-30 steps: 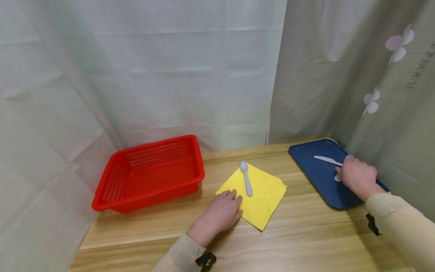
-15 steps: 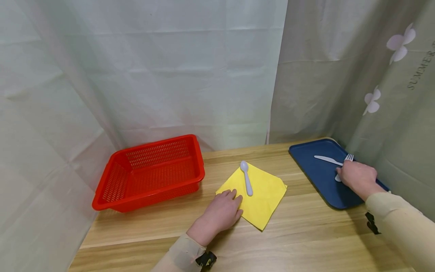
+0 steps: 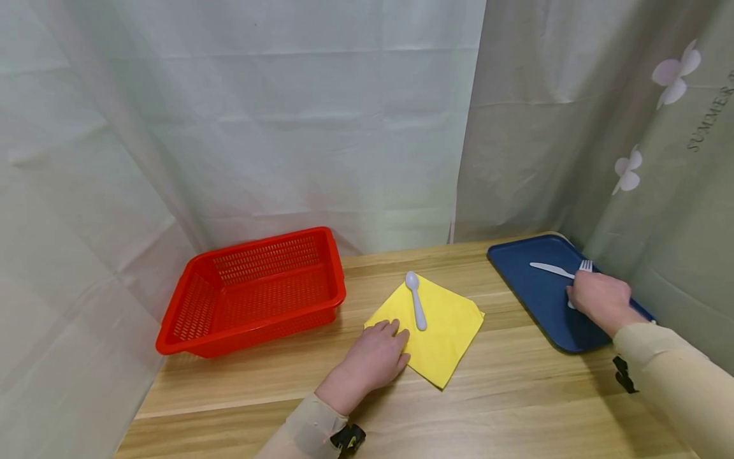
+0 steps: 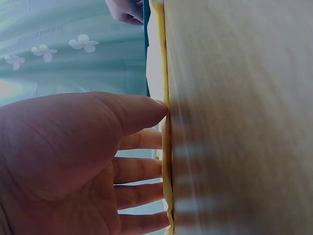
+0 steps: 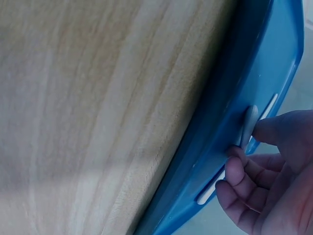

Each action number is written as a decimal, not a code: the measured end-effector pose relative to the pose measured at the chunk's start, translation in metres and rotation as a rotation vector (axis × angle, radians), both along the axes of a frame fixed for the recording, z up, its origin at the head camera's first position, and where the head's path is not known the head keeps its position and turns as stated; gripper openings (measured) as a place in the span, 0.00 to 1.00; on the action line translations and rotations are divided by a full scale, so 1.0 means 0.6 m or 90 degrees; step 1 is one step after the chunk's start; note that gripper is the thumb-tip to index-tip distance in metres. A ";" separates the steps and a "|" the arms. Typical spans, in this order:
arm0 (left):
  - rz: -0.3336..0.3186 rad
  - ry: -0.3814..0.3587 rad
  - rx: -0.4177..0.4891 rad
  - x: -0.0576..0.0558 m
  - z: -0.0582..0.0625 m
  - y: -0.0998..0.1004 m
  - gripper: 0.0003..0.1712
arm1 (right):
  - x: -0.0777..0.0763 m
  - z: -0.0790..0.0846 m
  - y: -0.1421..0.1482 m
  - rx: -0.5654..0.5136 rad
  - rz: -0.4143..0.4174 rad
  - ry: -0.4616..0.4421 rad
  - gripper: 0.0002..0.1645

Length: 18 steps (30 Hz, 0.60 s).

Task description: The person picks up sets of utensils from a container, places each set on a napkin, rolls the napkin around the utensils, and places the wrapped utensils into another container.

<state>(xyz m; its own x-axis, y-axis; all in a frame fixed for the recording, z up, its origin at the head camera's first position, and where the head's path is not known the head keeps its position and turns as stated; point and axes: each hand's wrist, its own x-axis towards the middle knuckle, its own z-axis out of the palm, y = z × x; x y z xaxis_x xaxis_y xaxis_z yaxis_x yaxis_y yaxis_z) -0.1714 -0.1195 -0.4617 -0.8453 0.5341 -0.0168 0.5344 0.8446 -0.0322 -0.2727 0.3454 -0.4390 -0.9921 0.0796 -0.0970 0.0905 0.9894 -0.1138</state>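
Note:
Relaxed fingers of my left hand [image 3: 375, 357] rest on the left edge of a folded yellow napkin [image 3: 447, 331]. In the left wrist view the thumb and fingertips touch the napkin's thin edge [image 4: 166, 147]. A pale plastic spoon [image 3: 417, 301] lies on the napkin, just beyond those fingers. At the right, my right hand [image 3: 602, 298] is over a blue tray [image 3: 524, 287], pinching a white fork [image 3: 585, 265]. Its rounded handle end [image 5: 249, 120] shows between thumb and index finger in the right wrist view. A white knife [image 3: 550, 269] lies on the tray, its handle partly hidden by the hand.
A red perforated basket [image 3: 252, 338] stands at the left of the wooden table [image 3: 493, 401]. Pale curtains [image 3: 287, 127] hang close behind and at both sides, right beside the tray.
My right hand has shifted slightly to the left over the tray, and the fork moved left with it. My left hand, the napkin and the spoon stay put.

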 end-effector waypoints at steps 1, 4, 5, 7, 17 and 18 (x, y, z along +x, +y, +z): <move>0.000 0.000 0.000 0.000 0.000 0.000 0.29 | 0.000 0.000 0.000 -0.001 0.000 -0.003 0.21; 0.001 -0.002 0.001 0.000 0.000 0.000 0.29 | -0.004 -0.004 0.003 -0.002 -0.002 -0.002 0.19; 0.001 -0.002 0.001 0.000 0.000 0.000 0.29 | -0.005 -0.004 0.003 -0.003 -0.005 -0.001 0.19; 0.001 -0.003 0.001 0.000 -0.001 0.000 0.29 | -0.010 -0.008 0.005 -0.002 -0.011 0.004 0.18; 0.009 -0.011 0.003 -0.004 -0.006 0.000 0.29 | -0.004 -0.007 0.008 -0.016 0.011 0.014 0.17; 0.008 -0.010 0.002 -0.004 -0.006 0.000 0.29 | -0.003 -0.007 0.008 -0.016 0.011 0.018 0.17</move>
<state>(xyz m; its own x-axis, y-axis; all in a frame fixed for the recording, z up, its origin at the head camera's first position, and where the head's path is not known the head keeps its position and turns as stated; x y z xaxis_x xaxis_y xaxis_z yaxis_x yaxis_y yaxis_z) -0.1738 -0.1196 -0.4655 -0.8517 0.5232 -0.0285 0.5238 0.8516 -0.0212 -0.2747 0.3500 -0.4432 -0.9957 0.0598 -0.0708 0.0693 0.9876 -0.1411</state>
